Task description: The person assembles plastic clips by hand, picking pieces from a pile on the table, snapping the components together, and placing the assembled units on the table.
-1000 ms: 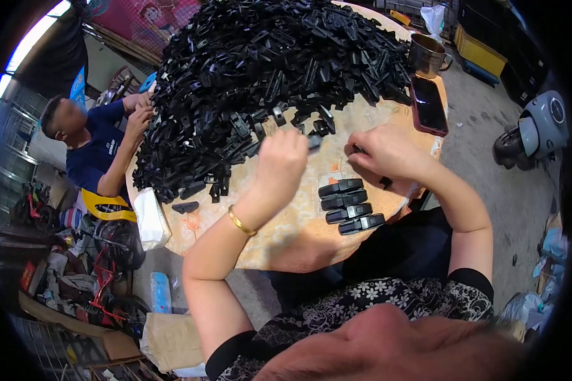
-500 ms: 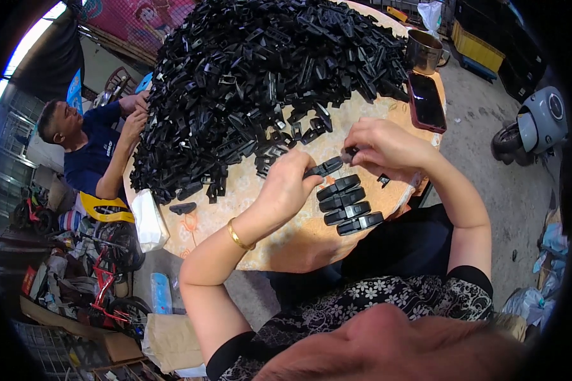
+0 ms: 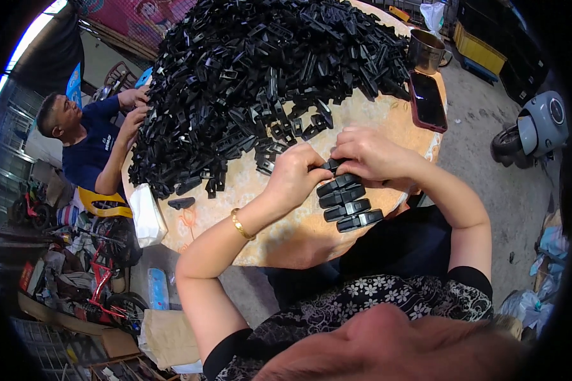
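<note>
My left hand (image 3: 294, 173) is closed in a pinch on the left end of a black plastic part (image 3: 332, 164). Fingers of my right hand (image 3: 376, 154) press on the same part from the other side, so the two hands meet over it and cover most of it. Directly below, several long black plastic pieces (image 3: 344, 209) lie side by side in a slanting row on the patterned tablecloth. Beyond my hands rises a big heap of loose black plastic parts (image 3: 260, 82), with a few stray ones at its near edge.
A phone (image 3: 428, 101) and a metal cup (image 3: 426, 51) stand at the table's right edge. At the left edge lies a white packet (image 3: 147, 216). Across the heap on the left, a seated person (image 3: 94, 136) reaches into the parts. A grey scooter (image 3: 535, 127) is parked to the right.
My right hand has come left to meet my left hand, closing the gap between them on the black part. The finished-looking row lies where it was.
</note>
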Motion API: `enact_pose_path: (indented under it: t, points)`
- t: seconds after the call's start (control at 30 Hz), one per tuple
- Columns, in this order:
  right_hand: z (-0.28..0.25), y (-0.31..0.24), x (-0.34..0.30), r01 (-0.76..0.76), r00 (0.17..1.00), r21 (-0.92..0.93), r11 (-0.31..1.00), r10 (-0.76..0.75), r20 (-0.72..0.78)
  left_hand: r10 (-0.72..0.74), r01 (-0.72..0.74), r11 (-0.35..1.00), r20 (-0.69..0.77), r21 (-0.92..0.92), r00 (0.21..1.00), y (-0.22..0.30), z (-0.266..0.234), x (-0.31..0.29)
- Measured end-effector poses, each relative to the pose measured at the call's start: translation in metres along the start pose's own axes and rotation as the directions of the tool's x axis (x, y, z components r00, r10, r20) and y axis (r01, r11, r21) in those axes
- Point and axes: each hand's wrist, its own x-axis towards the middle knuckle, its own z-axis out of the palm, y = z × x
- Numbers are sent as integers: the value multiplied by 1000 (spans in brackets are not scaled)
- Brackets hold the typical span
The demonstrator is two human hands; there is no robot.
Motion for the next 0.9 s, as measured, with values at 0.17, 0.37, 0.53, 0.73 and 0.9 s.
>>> enact_pose_path:
  t: [0.17, 0.37, 0.53, 0.73, 0.9]
  points:
    - [3, -8, 4, -16, 1000, 113, 993, 13, 27, -47, 59, 994, 114, -97, 992, 6, -5, 1]
    - [-13, -12, 15, -302, 923, 265, 916, 211, 322, -33, 59, 868, -60, 494, 998, -12, -71, 5]
    - [15, 25, 32, -159, 986, -323, 933, 134, -97, -186, 192, 652, -90, 734, 978, -50, -77, 5]
    - [18, 34, 31, -308, 950, -75, 948, 302, -80, -148, 181, 709, -106, 681, 983, -51, -79, 5]
    - [13, 41, 10, -307, 934, 178, 935, 332, -133, -67, 112, 871, -110, 478, 992, -35, -79, 6]
